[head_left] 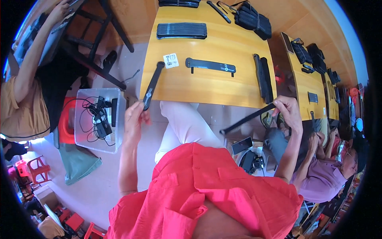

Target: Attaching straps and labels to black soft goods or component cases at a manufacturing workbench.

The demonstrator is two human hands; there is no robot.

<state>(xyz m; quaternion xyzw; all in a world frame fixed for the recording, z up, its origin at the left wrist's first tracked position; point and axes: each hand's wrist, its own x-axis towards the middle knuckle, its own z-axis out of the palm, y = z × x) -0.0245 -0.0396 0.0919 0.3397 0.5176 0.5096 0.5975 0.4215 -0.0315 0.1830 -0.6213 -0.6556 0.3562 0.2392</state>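
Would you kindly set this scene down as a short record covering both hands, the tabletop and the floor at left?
left hand: holds the near end of a marked black strip
right hand: holds a narrow black strap by one end
surface: yellow wooden table
on it, among others: white label, black piece with two tabs
floor at left: clear bin containing black cables and adapters

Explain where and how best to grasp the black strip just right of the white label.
Probably pinch the strip mid-length, from the near side: it lies crosswise, and its two tabs jut from that edge by its ends, leaving the middle clear.
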